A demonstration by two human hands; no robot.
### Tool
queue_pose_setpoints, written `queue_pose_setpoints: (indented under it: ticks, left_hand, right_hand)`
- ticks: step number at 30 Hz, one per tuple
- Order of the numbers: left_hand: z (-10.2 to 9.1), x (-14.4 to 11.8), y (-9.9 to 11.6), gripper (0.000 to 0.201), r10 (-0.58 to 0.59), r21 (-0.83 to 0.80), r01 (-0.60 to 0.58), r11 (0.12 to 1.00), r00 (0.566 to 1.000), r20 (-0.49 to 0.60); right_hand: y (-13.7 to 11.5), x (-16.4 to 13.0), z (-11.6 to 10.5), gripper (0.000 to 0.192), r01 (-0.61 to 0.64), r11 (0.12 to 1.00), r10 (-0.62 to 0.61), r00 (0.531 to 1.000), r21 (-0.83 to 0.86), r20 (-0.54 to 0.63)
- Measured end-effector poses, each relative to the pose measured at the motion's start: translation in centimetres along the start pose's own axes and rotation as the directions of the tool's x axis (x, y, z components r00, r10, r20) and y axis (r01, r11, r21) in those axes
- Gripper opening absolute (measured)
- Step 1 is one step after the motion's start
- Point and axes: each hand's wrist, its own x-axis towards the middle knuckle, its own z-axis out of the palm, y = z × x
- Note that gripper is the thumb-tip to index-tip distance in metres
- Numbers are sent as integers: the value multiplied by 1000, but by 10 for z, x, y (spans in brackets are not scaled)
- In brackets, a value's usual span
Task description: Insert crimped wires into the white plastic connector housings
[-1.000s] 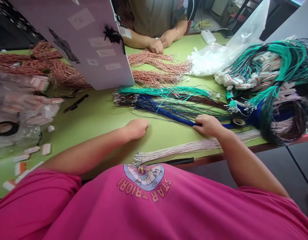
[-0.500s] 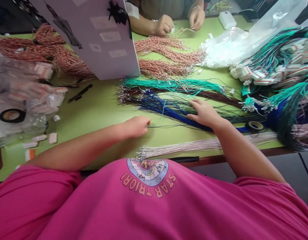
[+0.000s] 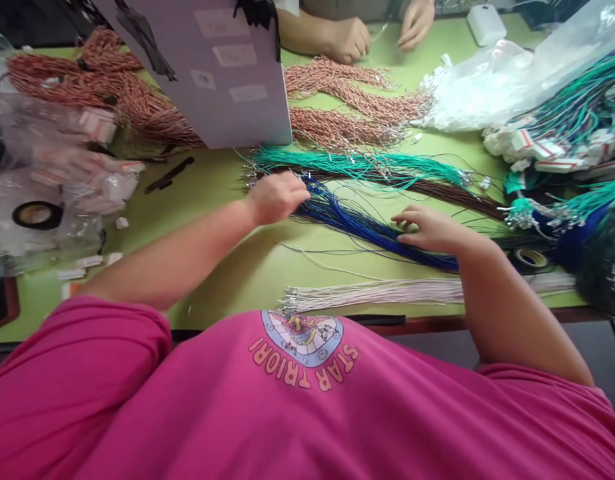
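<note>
My left hand is over the terminal ends of the blue wires and the brown wires. Its fingers are pinched together; what sits between them is hidden. My right hand hovers at the middle of the blue bundle, thumb and fingers apart. Behind these lies a row of green wires. On the bare mat in front, a loose dark wire and a loose white wire stretch towards the right, near a bundle of white wires.
A pale upright panel stands at the back, twisted orange wires beside it. Across the table are another person's hands. Plastic bags and black tape lie left; a tape roll and connector-ended wires lie right.
My left hand has moved away from me to the blue and brown wire ends. The dark wire it held now lies on the mat, with a white wire beside it.
</note>
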Motion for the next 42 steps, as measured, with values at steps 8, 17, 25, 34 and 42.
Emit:
queue_pose_setpoints:
  ticks: [8, 17, 25, 34, 42]
  left_hand:
    - [43, 34, 52, 36, 342, 79, -346, 935, 938, 49]
    - [12, -17, 72, 36, 553, 263, -542, 798, 832, 36]
    - [35, -23, 64, 31, 421, 72, -418, 905, 906, -32]
    - [-8, -4, 46, 35, 171, 13, -176, 984, 970, 175]
    - [13, -15, 39, 27, 198, 158, -242, 957, 948, 249]
  right_hand:
    - [-11, -10, -4, 45, -103, 937, 121, 992, -333, 32]
    - [15, -17, -2, 43, -172, 975, 154, 979, -138, -134]
    - [-11, -6, -7, 52, -100, 944, 92, 995, -314, -40]
    - [-3, 8, -4, 37, -186, 959, 135, 963, -216, -233]
    - [-22, -32, -3, 27, -70, 971, 3, 959, -227, -283]
